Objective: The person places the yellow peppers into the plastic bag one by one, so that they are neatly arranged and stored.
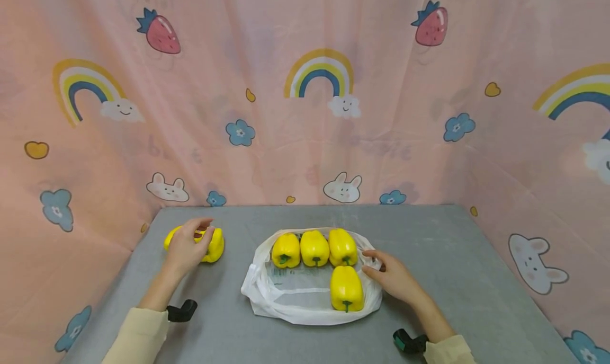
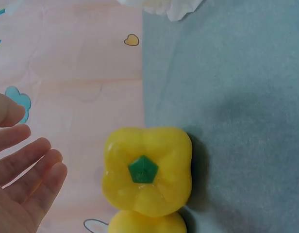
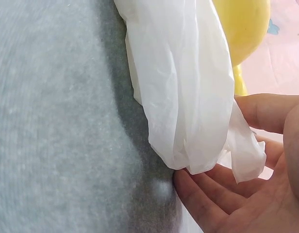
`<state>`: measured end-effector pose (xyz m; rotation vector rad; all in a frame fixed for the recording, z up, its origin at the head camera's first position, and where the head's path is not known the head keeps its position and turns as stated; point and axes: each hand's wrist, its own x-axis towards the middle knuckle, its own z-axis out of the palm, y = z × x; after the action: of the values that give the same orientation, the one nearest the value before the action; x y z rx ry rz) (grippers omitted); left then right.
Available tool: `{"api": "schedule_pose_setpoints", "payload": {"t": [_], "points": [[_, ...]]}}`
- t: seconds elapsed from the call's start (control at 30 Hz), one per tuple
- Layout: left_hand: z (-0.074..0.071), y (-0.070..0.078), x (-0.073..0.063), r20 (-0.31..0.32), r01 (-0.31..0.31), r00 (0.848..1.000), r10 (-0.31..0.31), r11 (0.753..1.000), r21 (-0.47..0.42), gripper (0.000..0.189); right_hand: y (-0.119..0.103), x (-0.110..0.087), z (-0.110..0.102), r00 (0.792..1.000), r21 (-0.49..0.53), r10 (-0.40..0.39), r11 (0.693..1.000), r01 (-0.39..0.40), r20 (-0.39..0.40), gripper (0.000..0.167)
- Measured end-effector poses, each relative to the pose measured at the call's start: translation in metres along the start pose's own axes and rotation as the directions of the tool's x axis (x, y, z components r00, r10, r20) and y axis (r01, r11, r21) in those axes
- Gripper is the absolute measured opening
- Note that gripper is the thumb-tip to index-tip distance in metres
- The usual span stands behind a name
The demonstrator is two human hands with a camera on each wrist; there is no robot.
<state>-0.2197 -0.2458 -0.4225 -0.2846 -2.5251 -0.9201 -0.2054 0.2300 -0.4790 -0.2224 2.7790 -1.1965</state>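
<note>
In the head view my left hand (image 1: pixel 188 245) hovers over yellow bell peppers (image 1: pixel 215 246) at the table's left, partly covering them. Its fingers are loosely bent with nothing between them. The left wrist view shows one pepper (image 2: pixel 147 194) stem end up, another partly in view below it, and the hand off to the left. A white plastic bag (image 1: pixel 267 307) lies with its mouth spread wide mid-table. Inside are several yellow bell peppers (image 1: pixel 314 247), three in a row and one in front. My right hand (image 1: pixel 393 276) holds the bag's right rim, thumb inside and fingers outside.
The grey table (image 1: pixel 429 237) reaches back to a pink printed curtain (image 1: pixel 314 157), which also runs along both sides. A black wrist device (image 1: pixel 182 311) sits on the left wrist, and another (image 1: pixel 409 343) on the right.
</note>
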Motion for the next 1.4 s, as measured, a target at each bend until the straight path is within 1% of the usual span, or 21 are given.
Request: {"api": "schedule_pose_setpoints", "payload": {"t": [0.07,0.2,0.3,0.4,0.57,0.73,0.87,0.97,1.23,1.3,1.4], "points": [[-0.001,-0.003,0.000,-0.004,0.013,1.000,-0.013,1.000,-0.002,0.028,0.000,0.000,0.000,1.000,-0.002,0.008,1.000,-0.008,-0.003,0.046],[0.000,-0.011,-0.001,-0.006,0.058,0.998,-0.058,0.998,0.003,0.030,0.000,0.000,0.000,1.000,0.001,0.010,1.000,-0.010,0.003,0.046],[0.002,-0.018,-0.002,0.000,0.090,0.996,-0.090,0.996,0.013,0.031,-0.001,0.000,0.000,1.000,0.008,0.015,1.000,-0.015,0.011,0.046],[0.002,-0.023,-0.003,0.013,0.109,0.994,-0.109,0.994,0.018,0.033,-0.003,0.001,0.000,1.000,0.007,0.014,1.000,-0.014,0.020,0.046],[0.003,-0.028,-0.004,0.061,0.143,0.987,-0.146,0.988,0.050,0.036,-0.004,0.001,0.001,1.000,0.008,0.011,1.000,-0.012,0.025,0.047],[0.006,-0.028,-0.001,0.137,0.188,0.971,-0.197,0.979,0.080,0.043,-0.003,-0.001,0.001,1.000,0.018,0.006,1.000,-0.006,0.010,0.046],[0.008,-0.029,0.000,0.166,0.214,0.959,-0.228,0.972,0.099,0.047,-0.002,-0.001,0.001,1.000,0.015,-0.006,1.000,0.006,0.004,0.046],[0.010,-0.028,0.000,0.180,0.219,0.955,-0.235,0.970,0.106,0.049,-0.002,-0.001,0.001,1.000,0.011,-0.009,1.000,0.009,0.008,0.046],[0.016,-0.026,-0.003,0.216,0.190,0.953,-0.213,0.974,0.120,0.055,-0.001,-0.001,0.000,1.000,0.010,-0.011,1.000,0.011,0.001,0.046],[0.017,-0.025,-0.003,0.228,0.192,0.949,-0.217,0.973,0.125,0.057,0.000,-0.001,0.000,1.000,0.009,-0.007,1.000,0.007,0.001,0.046],[0.019,-0.024,-0.003,0.258,0.200,0.939,-0.226,0.972,0.124,0.061,0.000,0.000,0.000,1.000,0.008,-0.005,1.000,0.005,0.004,0.046]]}}
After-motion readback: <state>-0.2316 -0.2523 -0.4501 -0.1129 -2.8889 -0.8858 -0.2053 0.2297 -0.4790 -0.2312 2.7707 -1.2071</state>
